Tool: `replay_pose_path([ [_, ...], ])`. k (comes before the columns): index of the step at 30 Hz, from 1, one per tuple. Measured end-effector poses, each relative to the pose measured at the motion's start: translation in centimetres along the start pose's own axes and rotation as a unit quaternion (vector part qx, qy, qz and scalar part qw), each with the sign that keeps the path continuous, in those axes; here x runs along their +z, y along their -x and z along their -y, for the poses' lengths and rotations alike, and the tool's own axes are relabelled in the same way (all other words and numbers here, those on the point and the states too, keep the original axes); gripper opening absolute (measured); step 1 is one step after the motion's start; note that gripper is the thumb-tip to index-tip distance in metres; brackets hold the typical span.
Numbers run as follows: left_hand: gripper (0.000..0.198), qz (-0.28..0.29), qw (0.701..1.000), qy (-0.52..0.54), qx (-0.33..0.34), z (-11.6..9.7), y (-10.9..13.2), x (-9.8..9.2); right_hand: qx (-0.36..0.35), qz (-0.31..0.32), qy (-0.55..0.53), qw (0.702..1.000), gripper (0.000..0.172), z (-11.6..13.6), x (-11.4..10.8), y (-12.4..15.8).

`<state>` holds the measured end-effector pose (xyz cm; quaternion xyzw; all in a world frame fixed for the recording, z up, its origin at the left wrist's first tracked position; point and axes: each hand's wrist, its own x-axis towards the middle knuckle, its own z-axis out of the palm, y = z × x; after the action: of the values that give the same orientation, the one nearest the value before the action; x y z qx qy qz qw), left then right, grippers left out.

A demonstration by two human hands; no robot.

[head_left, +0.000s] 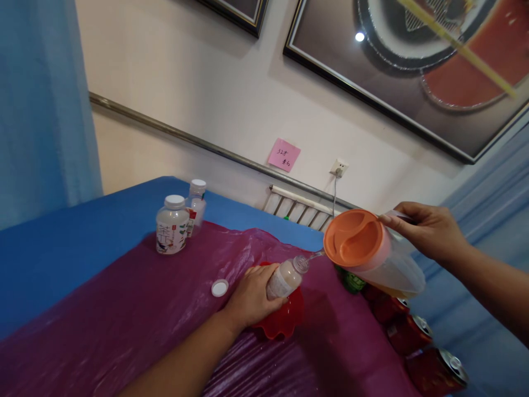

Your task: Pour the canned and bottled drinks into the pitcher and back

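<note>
My left hand (248,298) is closed around a small clear bottle (285,278) of pale liquid, held tilted over a red bowl (285,322). My right hand (425,229) grips the handle of a clear pitcher (397,273) with an orange lid (355,237). The pitcher is tipped toward the bottle's open mouth, and a thin stream runs from its spout into the bottle. A white bottle cap (219,287) lies on the purple plastic sheet (124,314) just left of my left hand.
Two capped bottles (172,224) (197,205) stand at the back left, by the sheet's edge on the blue table (61,248). Several red cans (409,331) lie along the right edge, with a green object (351,280) behind the pitcher. A wall with a radiator (297,207) lies beyond.
</note>
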<state>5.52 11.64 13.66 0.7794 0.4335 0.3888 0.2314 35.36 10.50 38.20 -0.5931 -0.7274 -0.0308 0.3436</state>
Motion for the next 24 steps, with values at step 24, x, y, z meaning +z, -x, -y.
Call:
replay_pose_path([
  [24,0.061,0.005,1.000,-0.002,0.003,0.07,-0.01,0.24,0.000,-0.004,0.008,1.000,0.067,-0.13,0.11,0.00],
])
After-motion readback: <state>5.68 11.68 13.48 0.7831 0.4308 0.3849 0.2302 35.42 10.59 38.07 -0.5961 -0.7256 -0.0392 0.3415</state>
